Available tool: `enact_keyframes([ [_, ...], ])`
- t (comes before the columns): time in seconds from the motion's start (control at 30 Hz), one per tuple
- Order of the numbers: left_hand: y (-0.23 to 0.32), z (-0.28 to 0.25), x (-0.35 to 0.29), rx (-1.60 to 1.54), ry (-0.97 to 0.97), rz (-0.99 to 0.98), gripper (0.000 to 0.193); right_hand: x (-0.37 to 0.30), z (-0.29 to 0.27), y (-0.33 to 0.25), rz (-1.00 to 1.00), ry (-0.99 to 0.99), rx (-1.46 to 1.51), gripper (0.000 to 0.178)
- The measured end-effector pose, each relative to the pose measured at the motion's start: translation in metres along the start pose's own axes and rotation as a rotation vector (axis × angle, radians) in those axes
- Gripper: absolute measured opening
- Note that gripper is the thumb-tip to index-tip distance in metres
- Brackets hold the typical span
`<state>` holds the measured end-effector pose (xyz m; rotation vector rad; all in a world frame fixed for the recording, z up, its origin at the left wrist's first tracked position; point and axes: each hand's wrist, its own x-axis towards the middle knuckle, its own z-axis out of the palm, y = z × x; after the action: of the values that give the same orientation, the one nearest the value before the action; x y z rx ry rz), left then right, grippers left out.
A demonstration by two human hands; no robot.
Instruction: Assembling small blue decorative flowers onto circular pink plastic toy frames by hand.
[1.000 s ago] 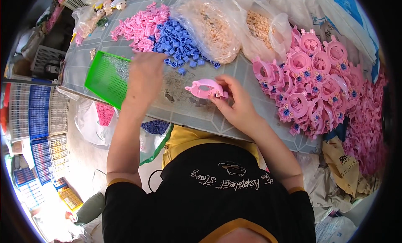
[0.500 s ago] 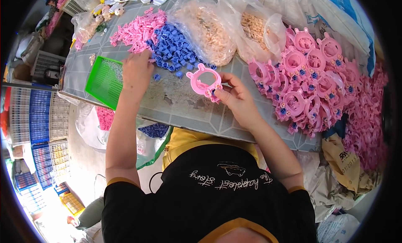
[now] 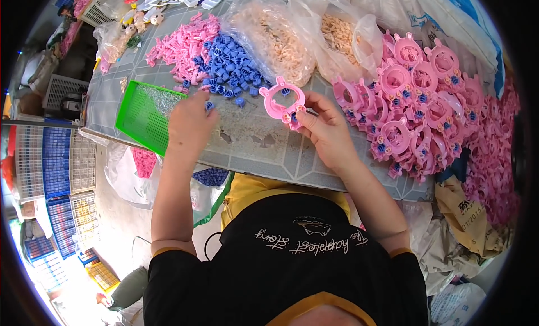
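Pink ring-shaped plastic frame (image 3: 283,101) pinched upright in right hand (image 3: 327,132); left hand (image 3: 190,124) closed on small blue plastic clip (image 3: 209,106), just left of frame.

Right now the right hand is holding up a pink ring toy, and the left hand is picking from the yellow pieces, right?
Not quite. The head view shows the left hand at the blue pieces, pinching one, not yellow ones. The rest holds: the right hand holds up the pink ring toy.
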<state>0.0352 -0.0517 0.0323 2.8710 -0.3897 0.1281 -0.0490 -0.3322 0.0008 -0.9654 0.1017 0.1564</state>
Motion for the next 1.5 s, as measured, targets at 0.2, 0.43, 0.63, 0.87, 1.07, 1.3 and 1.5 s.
enact_keyframes([
  [0.2, 0.008, 0.017, 0.017, -0.19, 0.185, 0.12, 0.021, 0.002, -0.003, 0.001, -0.003, -0.025, -0.003, 0.038],
  [0.43, -0.017, -0.002, 0.035, 0.008, 0.244, 0.132, 0.025, 0.002, -0.006, 0.002, -0.059, 0.008, -0.06, 0.036],
  [0.63, -0.031, 0.023, 0.043, -0.013, 0.2, 0.11, 0.021, -0.002, 0.001, -0.001, -0.068, -0.024, -0.217, 0.037],
  [0.87, -0.025, 0.018, 0.05, -0.155, 0.506, 0.191, 0.012, -0.003, -0.002, 0.002, -0.599, -0.047, -0.841, 0.027],
  [1.07, 0.056, -0.004, 0.009, -1.101, 0.074, 0.031, 0.008, -0.006, -0.003, 0.002, -0.964, -0.167, -1.049, 0.031],
  [1.3, 0.085, -0.012, -0.014, -0.719, 0.086, 0.472, 0.022, -0.006, -0.002, 0.002, -1.044, -0.205, -1.118, 0.029],
  [1.5, 0.092, -0.018, -0.019, -0.767, 0.022, 0.427, 0.022, -0.007, -0.001, 0.001, -1.044, -0.215, -1.114, 0.027],
])
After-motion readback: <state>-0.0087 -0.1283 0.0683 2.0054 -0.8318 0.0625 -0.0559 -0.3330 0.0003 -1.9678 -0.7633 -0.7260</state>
